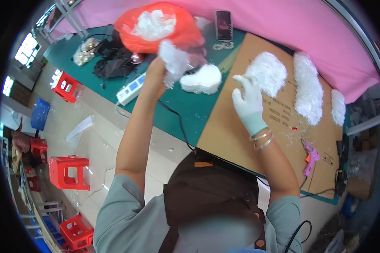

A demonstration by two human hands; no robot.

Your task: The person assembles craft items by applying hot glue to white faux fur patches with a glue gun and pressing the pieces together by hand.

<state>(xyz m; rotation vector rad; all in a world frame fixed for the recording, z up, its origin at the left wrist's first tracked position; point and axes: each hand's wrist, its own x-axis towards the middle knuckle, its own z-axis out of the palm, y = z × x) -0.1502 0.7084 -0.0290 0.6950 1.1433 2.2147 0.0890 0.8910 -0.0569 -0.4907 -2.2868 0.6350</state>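
My bare left hand (157, 76) is closed around a tuft of white, partly see-through fluffy material (173, 61), raised in front of an orange-red plastic bag (131, 36). More white material (154, 24) lies in the bag's mouth. Beneath the tuft, a thick white fluffy pad (202, 79) rests on the green table. My right hand (248, 100), in a white glove, hovers at the left edge of a rounded piece covered in white shreds (269, 75). Its fingers are apart, with nothing visible between them.
A cardboard sheet (223, 122) carries a long white shredded piece (308, 90), a smaller one (338, 107) and a pink glue gun (310, 158). A white power strip (131, 89), black plastic (112, 63) and a phone (223, 25) lie on the green table (177, 116). Red stools (69, 173) stand left.
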